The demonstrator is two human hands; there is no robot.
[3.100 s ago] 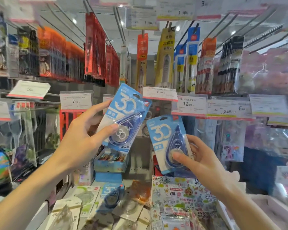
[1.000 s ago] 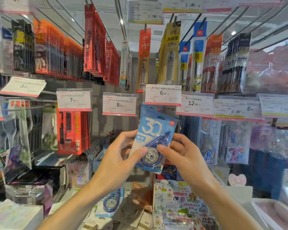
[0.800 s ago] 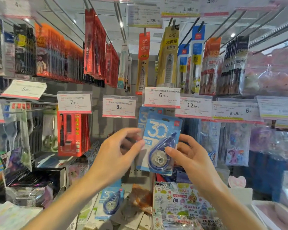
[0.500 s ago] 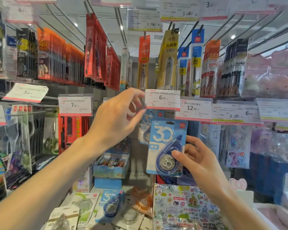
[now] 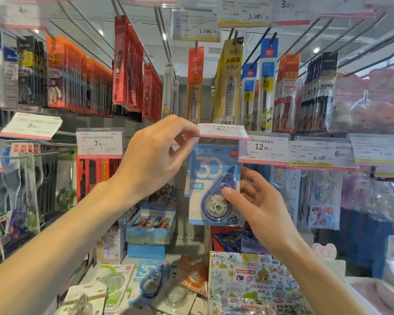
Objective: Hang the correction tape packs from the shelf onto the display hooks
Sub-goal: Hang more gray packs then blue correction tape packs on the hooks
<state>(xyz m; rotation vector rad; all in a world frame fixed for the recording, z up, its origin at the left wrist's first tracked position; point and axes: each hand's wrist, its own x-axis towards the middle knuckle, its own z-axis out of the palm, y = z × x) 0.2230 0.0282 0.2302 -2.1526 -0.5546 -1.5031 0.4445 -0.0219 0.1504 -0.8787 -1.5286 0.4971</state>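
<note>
The price tag was pinched at its left edge by the left hand and tipped up, apparently so the hook behind it could be reached. A blue correction tape pack was held upright just beneath the tag by the right hand, thumb on its blister. Further packs lay on the shelf below.

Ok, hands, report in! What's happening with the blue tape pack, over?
Left hand pinching the 6.00 price tag, tipped up. Right hand holding blue correction tape pack right under it. Spare pack on the shelf.
</note>
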